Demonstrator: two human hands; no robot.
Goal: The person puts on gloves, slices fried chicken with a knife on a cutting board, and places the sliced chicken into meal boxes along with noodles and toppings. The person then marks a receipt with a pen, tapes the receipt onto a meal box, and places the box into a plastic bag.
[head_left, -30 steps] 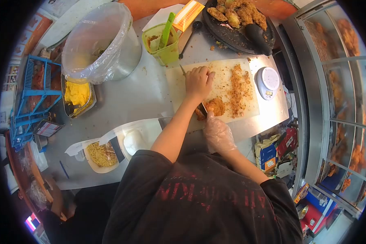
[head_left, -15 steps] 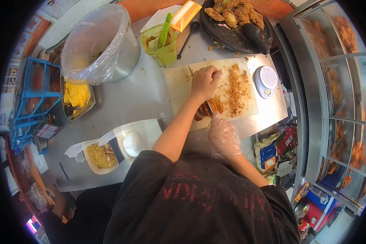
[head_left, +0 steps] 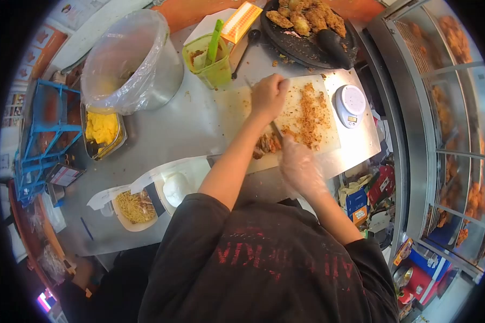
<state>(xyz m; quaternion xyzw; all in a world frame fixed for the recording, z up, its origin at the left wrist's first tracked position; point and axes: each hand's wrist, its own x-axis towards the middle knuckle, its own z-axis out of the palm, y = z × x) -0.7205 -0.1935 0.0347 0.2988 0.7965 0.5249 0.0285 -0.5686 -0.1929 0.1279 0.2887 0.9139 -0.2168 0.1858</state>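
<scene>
A knife [head_left: 276, 130] lies slantwise over the pale cutting board [head_left: 233, 110]. My left hand [head_left: 269, 97], bare, is closed in a fist over the upper part of the knife, whose thin end shows beyond it. In a clear plastic glove, my right hand [head_left: 303, 166] is closed at the knife's lower end; its fingers cover the handle. Cut pieces of browned meat [head_left: 267, 145] lie left of the blade, partly hidden by my left forearm. Orange-brown crumbs [head_left: 311, 110] are spread over the board's right part.
A scale [head_left: 351, 102] stands right of the board. Behind are a green tub [head_left: 215, 74] and a dark platter [head_left: 304, 56] of fried pieces. To the left are a plastic-lined bucket [head_left: 164, 81], yellow food [head_left: 101, 127] and a noodle box [head_left: 136, 207]. A glass cabinet [head_left: 455, 153] stands right.
The knife has shifted and its lower part is less hidden. My left fist has moved up and right from its first position; my right hand has moved slightly right and down. More cut meat shows.
</scene>
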